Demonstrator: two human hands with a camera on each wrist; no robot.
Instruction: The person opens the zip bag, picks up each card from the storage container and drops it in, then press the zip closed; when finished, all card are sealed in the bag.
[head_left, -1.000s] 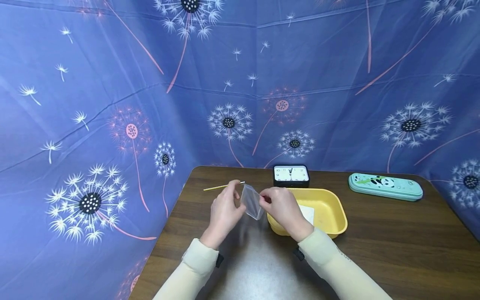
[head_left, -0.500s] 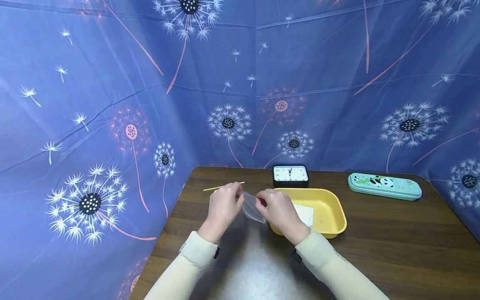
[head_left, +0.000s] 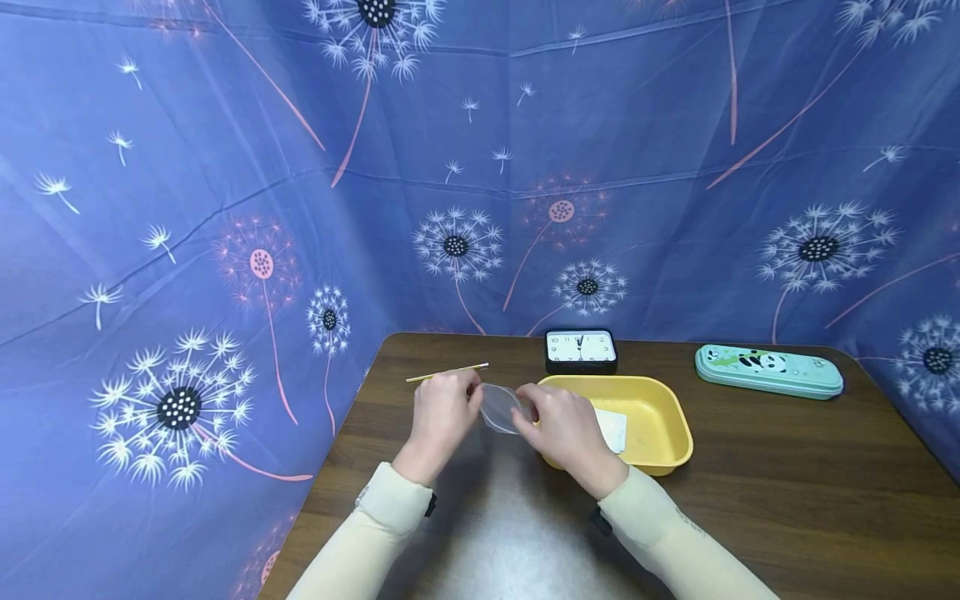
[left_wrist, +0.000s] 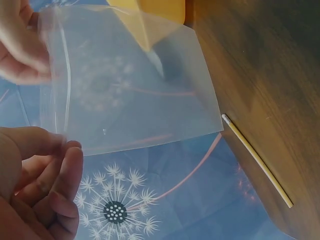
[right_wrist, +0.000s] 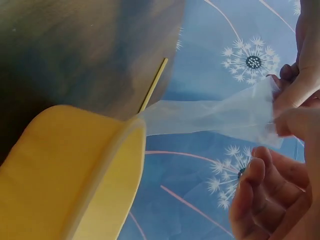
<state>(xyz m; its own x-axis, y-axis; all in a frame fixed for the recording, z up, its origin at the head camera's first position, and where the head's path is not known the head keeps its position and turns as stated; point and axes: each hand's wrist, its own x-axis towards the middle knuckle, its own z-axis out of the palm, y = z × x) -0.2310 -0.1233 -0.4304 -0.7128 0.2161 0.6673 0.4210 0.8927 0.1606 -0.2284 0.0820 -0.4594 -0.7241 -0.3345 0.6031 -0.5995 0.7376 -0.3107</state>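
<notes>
- Left hand [head_left: 438,417]: I see its grip pinching one edge of the small clear plastic zip bag [head_left: 500,408], thumb and fingertips pressed together on the film.
- Right hand [head_left: 566,433]: its grip pinches the opposite edge of the same bag, fingers curled round it.
- The bag hangs in the air between the two hands, above the dark brown wooden counter [head_left: 787,500], just left of the yellow plastic tray [head_left: 660,425]. From the left wrist view it looks flat and see-through [left_wrist: 130,80]; I cannot tell whether its mouth is parted.
- Inside the tray lies a white flat card [head_left: 611,429], partly hidden behind the right hand.
- A thin yellow stick with a white tip [head_left: 447,373] lies on the counter just beyond the left hand.
- Behind the tray stands a black-framed rectangular clock [head_left: 581,350].
- Well to the right lies a mint-green pencil case with a panda print [head_left: 768,371].
- Blue dandelion-print cloth [head_left: 225,208] walls in the counter.
</notes>
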